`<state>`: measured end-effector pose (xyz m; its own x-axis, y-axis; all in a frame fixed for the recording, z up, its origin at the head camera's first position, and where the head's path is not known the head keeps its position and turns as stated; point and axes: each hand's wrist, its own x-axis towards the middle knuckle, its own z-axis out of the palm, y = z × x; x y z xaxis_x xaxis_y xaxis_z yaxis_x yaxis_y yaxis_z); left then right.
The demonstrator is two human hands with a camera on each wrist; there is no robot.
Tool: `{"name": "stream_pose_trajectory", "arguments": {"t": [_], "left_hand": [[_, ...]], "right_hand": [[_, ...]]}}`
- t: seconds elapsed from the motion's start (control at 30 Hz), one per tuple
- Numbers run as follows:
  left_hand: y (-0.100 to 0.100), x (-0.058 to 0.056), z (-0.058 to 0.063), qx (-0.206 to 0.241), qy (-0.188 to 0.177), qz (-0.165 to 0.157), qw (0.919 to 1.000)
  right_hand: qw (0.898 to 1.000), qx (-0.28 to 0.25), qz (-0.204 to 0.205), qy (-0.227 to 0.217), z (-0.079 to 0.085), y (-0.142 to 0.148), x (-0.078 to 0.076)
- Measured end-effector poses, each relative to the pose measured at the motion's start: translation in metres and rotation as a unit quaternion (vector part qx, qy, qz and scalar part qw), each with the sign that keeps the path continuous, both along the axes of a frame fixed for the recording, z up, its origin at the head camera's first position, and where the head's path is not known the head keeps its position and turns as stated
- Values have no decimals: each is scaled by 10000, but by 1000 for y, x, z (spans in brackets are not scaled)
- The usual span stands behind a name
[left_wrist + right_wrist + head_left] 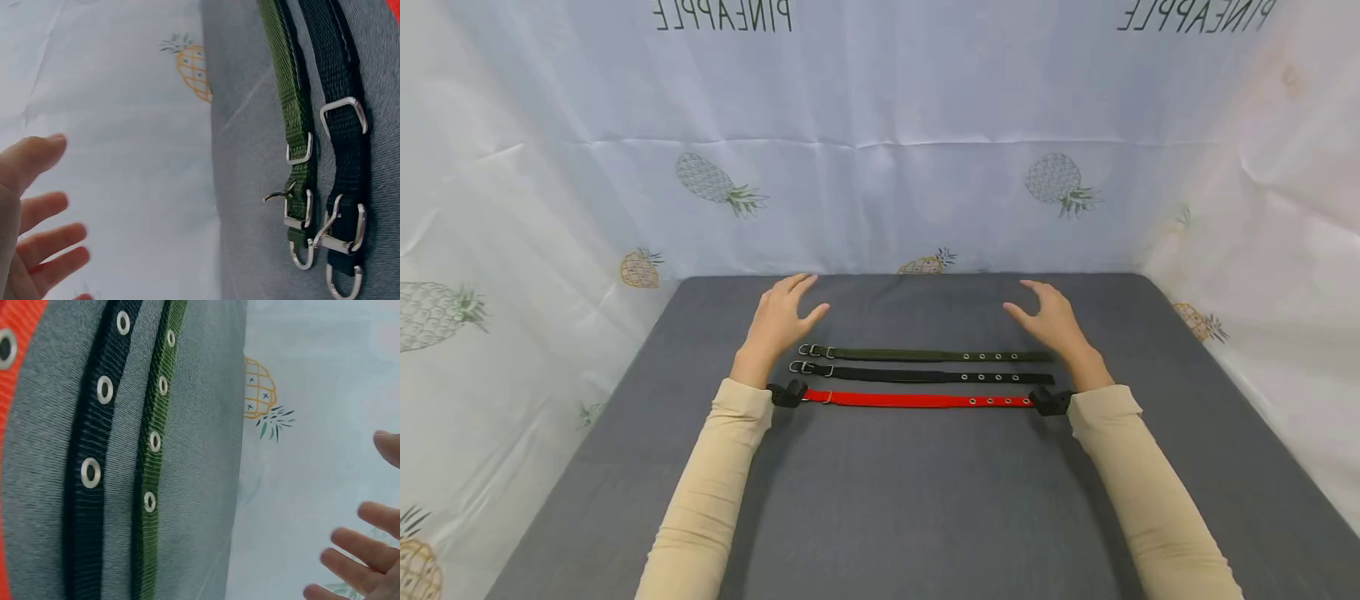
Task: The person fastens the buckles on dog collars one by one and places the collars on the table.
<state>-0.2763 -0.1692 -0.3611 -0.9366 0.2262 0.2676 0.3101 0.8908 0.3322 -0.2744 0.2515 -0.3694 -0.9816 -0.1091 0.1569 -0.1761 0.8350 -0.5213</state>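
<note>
Three webbing collars with metal buckles lie side by side across the table: a green collar [910, 355] farthest back, a black collar [895, 375] in the middle and a red collar [895, 400] in front. My left hand [778, 321] hovers past their buckle ends, thumb and fingers apart, holding nothing. Over the eyelet ends, my right hand [1051, 318] is spread the same way and also holds nothing. The left wrist view shows the silver buckles of the green collar [294, 112] and black collar [342, 150]. Metal eyelets line the green collar [150, 475] in the right wrist view.
The collars rest on a dark grey table [910, 500]. A white curtain [880, 192] printed with pineapples hangs behind it and along both sides. Black wrist cameras, the left camera [787, 393] and the right camera [1049, 401], overlap the red collar's ends in the head view.
</note>
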Motion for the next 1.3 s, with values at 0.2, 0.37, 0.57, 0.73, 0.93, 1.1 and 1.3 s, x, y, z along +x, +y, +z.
{"name": "stream_pose_trajectory", "arguments": {"t": [0.2,0.37,0.57,0.73,0.93,1.1,1.3], "left_hand": [[-13,2,-12,714,-804,-429,9933],[-25,4,-22,860,-1239,-633,9865],[-34,3,-36,922,-1454,-811,9817],[-41,0,-46,1298,-1872,-730,9710],[-46,-6,-57,1590,-2226,-693,9593],[-44,-12,-62,1561,-2380,-680,9562],[-35,-17,-63,1193,-2193,-697,9658]], "right_hand": [[9985,-221,221,-453,-8,15,9],[9956,-425,371,-747,-18,28,14],[9889,-839,420,-1155,-32,44,18],[9848,-974,308,-1404,-42,60,17],[9811,-973,236,-1656,-52,73,13],[9774,-942,258,-1874,-56,76,8],[9808,-671,419,-1784,-59,75,2]]}}
